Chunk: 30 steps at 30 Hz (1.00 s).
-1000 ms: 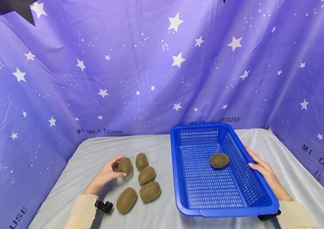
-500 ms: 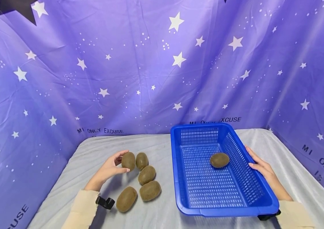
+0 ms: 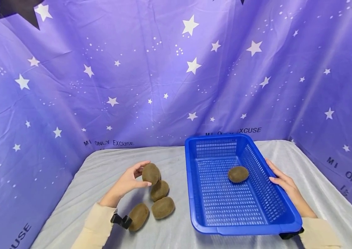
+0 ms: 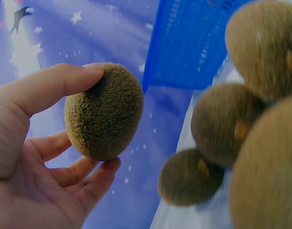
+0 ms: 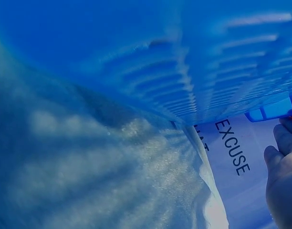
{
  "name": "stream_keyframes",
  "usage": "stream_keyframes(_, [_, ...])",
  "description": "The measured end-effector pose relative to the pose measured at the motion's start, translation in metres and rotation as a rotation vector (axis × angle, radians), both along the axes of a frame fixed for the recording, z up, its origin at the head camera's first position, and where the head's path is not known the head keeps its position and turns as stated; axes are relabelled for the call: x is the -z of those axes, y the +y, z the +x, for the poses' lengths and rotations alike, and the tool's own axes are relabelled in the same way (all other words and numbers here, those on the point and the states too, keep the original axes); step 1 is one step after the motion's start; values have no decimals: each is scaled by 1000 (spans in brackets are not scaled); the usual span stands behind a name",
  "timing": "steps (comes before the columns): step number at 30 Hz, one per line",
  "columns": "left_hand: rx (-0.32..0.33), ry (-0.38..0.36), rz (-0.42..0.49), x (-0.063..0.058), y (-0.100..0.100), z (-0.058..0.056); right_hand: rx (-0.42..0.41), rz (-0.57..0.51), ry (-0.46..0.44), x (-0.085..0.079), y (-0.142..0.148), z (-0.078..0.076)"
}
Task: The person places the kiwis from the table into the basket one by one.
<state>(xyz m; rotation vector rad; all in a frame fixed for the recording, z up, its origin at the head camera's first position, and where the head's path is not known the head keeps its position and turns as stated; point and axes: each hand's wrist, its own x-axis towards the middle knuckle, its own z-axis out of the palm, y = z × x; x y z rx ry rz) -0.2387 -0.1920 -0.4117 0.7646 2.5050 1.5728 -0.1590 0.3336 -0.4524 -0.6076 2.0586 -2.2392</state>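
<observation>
My left hand (image 3: 128,180) holds a brown, fuzzy kiwi (image 3: 150,174) between thumb and fingertips; the left wrist view shows this kiwi (image 4: 105,112) held apart from the others. It partly covers another kiwi (image 3: 159,172) behind it. Two more kiwis run toward me, a middle kiwi (image 3: 159,191) and a nearer kiwi (image 3: 163,208). One kiwi (image 3: 139,217) lies by the left wrist. At the right, a blue plastic basket (image 3: 244,230) has a single kiwi (image 3: 238,174) inside. My right hand (image 3: 289,188) grips its right rim, and bent fingers (image 5: 284,138) show under that rim in the right wrist view.
A pale grey cloth (image 3: 107,162) covers the table. Purple star-printed curtain (image 3: 151,76) hangs behind and on both sides, close to the basket's far end. A black wrist camera (image 3: 121,220) on the left sleeve overlaps the nearest kiwi in the head view.
My left hand has moved to the right and slightly away from me with the kiwi, which now overlaps the farthest kiwi on the cloth. The right hand and basket have stayed put.
</observation>
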Motion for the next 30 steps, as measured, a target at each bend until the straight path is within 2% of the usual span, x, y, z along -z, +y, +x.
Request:
stream_keyframes(8, [5, -34, 39, -5, 20, 4, -8, 10, -8, -1, -1, -2])
stream_keyframes(15, [-27, -82, 70, -12, 37, 2, -97, -79, -4, 0, 2, -3])
stream_keyframes(21, [0, -86, 107, -17, 53, 1, -122, -120, -11, 2, 3, -4])
stream_keyframes(26, [26, -79, 102, -19, 67, -1, -60, -66, 11, 2, 1, -3])
stream_keyframes(30, [56, -43, 99, -17, 78, -2, -15, -30, 24, 2, -1, -2])
